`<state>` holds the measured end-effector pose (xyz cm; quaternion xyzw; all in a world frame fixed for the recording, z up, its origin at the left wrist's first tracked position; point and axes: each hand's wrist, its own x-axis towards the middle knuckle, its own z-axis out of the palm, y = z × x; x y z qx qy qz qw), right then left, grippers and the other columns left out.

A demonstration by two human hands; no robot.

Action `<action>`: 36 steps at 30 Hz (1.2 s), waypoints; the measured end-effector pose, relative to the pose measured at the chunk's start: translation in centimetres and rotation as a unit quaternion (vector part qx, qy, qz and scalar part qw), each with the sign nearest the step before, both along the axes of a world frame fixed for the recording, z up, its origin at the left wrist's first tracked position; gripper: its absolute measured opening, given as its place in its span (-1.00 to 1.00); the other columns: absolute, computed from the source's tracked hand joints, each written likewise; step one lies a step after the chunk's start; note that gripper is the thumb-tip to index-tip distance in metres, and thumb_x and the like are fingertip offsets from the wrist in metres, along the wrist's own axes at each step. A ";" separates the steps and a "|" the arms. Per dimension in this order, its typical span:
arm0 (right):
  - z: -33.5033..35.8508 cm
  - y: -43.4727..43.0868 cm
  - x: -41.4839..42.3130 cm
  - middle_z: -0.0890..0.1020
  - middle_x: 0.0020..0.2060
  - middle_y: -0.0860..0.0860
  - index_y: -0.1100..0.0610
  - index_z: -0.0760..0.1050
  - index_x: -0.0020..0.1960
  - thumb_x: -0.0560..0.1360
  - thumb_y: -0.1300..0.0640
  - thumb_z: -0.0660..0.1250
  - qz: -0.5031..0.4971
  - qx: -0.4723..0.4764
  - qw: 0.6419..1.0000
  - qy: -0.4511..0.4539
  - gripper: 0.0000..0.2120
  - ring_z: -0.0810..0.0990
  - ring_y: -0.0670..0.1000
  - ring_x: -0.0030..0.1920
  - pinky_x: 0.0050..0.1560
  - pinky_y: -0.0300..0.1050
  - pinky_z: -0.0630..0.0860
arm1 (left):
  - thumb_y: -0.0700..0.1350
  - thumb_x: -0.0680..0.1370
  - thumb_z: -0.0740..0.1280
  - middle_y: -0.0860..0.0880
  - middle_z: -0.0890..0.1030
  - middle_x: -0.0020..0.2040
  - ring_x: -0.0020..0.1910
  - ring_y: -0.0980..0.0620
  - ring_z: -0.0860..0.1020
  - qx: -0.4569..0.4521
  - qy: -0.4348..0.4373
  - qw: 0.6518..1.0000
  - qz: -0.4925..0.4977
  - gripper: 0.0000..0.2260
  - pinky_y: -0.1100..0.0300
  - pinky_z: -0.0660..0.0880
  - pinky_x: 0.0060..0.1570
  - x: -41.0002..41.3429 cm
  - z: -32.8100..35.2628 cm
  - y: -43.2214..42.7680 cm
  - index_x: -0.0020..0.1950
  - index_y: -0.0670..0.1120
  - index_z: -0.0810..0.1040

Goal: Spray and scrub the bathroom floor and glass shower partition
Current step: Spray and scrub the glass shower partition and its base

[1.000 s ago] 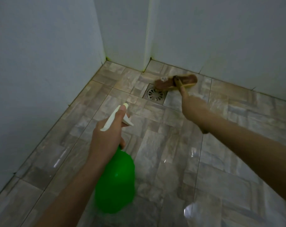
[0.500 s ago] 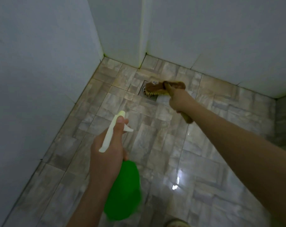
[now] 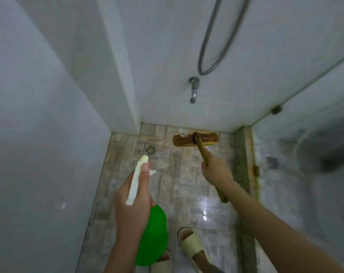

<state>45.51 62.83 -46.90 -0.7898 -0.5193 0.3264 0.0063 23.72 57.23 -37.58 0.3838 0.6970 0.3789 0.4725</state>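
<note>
Here our right hand point(image 3: 216, 170) grips the brush point(image 3: 195, 139) at the floor's point(image 3: 187, 186) far edge for scrubbing, while our left hand point(image 3: 131, 201) clasps the spray bottle point(image 3: 152, 233), ready.

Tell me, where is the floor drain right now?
In the head view, the floor drain sits at the far left of the tiled floor, just left of the scrub brush head and just beyond the white nozzle of the spray bottle.
</note>
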 end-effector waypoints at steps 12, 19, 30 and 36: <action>35.0 -12.9 10.0 0.59 -0.29 0.05 -0.20 0.10 0.53 0.56 0.10 0.14 -0.104 0.183 0.970 -0.121 -0.42 0.59 0.11 -0.31 -0.30 0.05 0.58 | 0.36 0.43 0.18 0.10 0.52 -0.36 -0.56 0.06 0.44 0.119 -0.054 0.968 -0.216 -0.50 0.24 0.46 -0.40 7.6 29.6 -0.8 -0.07 0.03 0.72; 50.2 -14.7 14.8 0.50 -0.39 -0.03 -0.14 0.12 0.54 0.56 0.16 0.21 -0.147 0.419 0.873 -0.202 -0.39 0.52 0.04 -0.42 -0.47 -0.15 0.38 | 0.35 0.41 0.18 -0.14 0.51 -0.44 -0.56 0.11 0.44 0.257 -0.112 0.900 -0.334 -0.61 0.34 0.42 -0.46 15.2 43.8 1.0 -0.03 0.19 0.69; 68.1 -11.4 21.7 0.39 -0.53 -0.03 -0.14 0.06 0.55 0.57 0.16 0.20 -0.137 0.642 0.697 -0.291 -0.38 0.39 -0.04 -0.55 -0.49 -0.02 0.49 | 0.38 0.48 0.09 0.13 0.70 -0.23 -0.31 0.24 0.62 0.418 -0.156 0.818 -0.362 -0.53 0.14 0.47 -0.16 28.0 56.6 6.1 -0.09 0.17 0.70; 74.2 -10.5 23.8 0.46 -0.51 -0.04 -0.18 0.08 0.54 0.57 0.14 0.24 -0.139 0.703 0.609 -0.339 -0.37 0.38 -0.08 -0.55 -0.50 -0.01 0.51 | 0.39 0.50 0.22 0.07 0.76 -0.05 0.05 0.04 0.69 0.431 -0.268 0.766 -0.395 -0.52 0.06 0.53 0.17 34.1 61.5 9.6 -0.11 0.07 0.75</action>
